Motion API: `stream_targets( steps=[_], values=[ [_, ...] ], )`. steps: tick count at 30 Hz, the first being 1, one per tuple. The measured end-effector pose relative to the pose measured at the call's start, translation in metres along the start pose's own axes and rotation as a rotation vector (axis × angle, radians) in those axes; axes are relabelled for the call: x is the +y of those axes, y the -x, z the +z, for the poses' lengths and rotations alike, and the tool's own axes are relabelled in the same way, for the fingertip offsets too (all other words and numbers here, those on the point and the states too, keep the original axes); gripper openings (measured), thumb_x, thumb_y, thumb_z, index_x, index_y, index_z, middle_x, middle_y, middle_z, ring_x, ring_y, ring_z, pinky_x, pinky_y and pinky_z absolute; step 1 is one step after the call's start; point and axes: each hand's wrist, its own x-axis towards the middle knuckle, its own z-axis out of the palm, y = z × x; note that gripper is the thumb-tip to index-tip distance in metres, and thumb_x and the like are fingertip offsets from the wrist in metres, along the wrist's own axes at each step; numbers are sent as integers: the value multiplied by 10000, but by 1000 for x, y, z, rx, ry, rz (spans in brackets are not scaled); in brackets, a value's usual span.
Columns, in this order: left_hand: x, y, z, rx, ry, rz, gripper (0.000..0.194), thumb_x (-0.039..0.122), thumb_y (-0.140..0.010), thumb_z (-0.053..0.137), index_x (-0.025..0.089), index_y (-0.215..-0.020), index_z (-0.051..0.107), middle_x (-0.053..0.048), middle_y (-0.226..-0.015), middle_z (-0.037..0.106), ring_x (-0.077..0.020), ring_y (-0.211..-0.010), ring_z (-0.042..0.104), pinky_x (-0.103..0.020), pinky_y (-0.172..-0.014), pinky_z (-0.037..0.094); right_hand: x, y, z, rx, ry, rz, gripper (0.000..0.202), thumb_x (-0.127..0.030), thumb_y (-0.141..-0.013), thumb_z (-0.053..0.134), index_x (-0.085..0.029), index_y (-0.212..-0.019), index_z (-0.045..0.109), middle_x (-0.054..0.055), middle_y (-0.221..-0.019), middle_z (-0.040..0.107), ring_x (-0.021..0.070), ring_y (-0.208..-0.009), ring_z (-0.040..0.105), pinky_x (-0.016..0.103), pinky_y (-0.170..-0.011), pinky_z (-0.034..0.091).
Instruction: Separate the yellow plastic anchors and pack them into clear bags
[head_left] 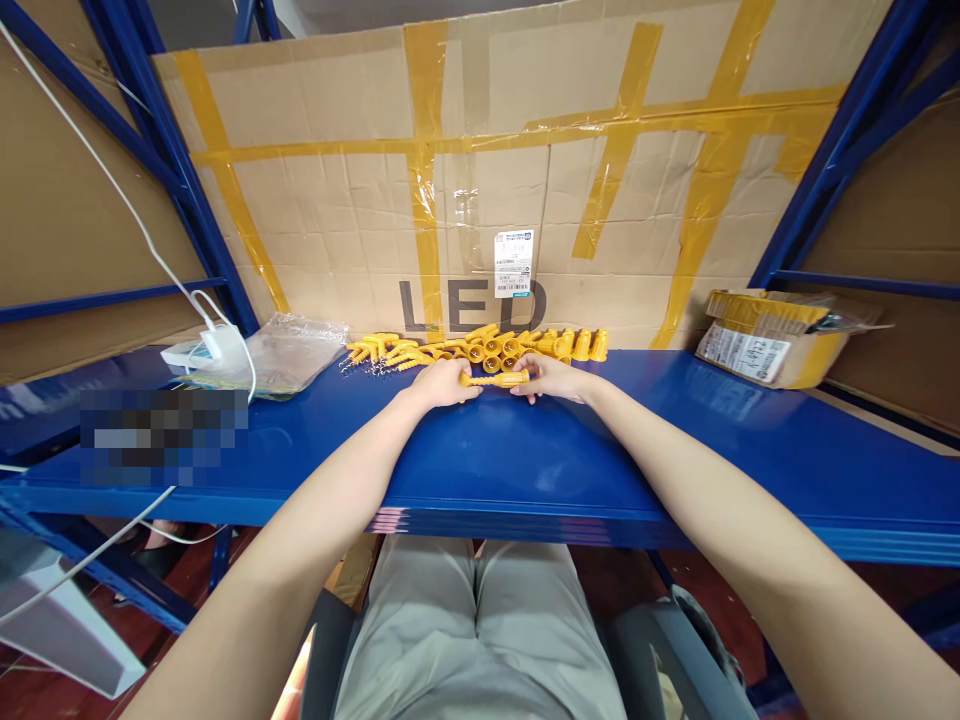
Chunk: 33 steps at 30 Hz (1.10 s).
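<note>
Just above the blue shelf, a yellow plastic corkscrew (491, 380) lies level between my hands, with a ridged shaft and a wider sleeve on its right end. My left hand (442, 383) is closed on its left end. At the sleeve end, my right hand (551, 377) grips with thumb and fingers. Any metal spiral on this piece is hidden. Behind my left hand is a pile of yellow corkscrews (386, 348) with silver spirals showing. Several hollow yellow sleeves (491, 348) are stacked behind the held piece, and others stand upright farther right.
A large taped cardboard sheet (337, 220) marked LED backs the blue shelf (525, 460). At right sits a small opened box (772, 340). On the left are a clear plastic bag (292, 350), a white power strip (214, 345) with cables, and a blurred-out object (165, 435).
</note>
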Motion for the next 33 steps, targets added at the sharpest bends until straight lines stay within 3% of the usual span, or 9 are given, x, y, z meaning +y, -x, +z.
stream_targets(
  steps=[10,18,27,33],
  values=[
    [-3,0,-1,15,0,15,271,475,-692,615,221,-740,533,32,-548,634,-169,-563,598,-250,-544,381,7,-6,2,4,36,-66,374,-292,-607,762,-174,-829,485,-5,-763,654,77,-479,542,242,-525,422],
    [-6,-2,0,4,18,-3,295,502,-680,614,224,-737,533,24,-554,630,-174,-557,591,-253,-532,378,13,-10,-2,-30,131,-90,313,-402,-694,690,-151,-838,571,-7,-677,603,87,-517,535,219,-482,362],
    [-5,-1,0,-21,46,10,290,493,-688,608,219,-759,547,34,-555,640,-167,-561,603,-247,-551,397,3,-7,5,62,102,-30,404,-252,-563,777,-184,-835,486,-45,-734,596,68,-472,518,233,-524,417],
    [-4,0,-1,-25,41,5,284,485,-693,608,218,-779,563,32,-550,639,-169,-553,596,-252,-565,402,7,-8,2,0,130,-66,315,-333,-612,746,-166,-802,560,-14,-715,628,74,-492,514,234,-544,413]
  ],
)
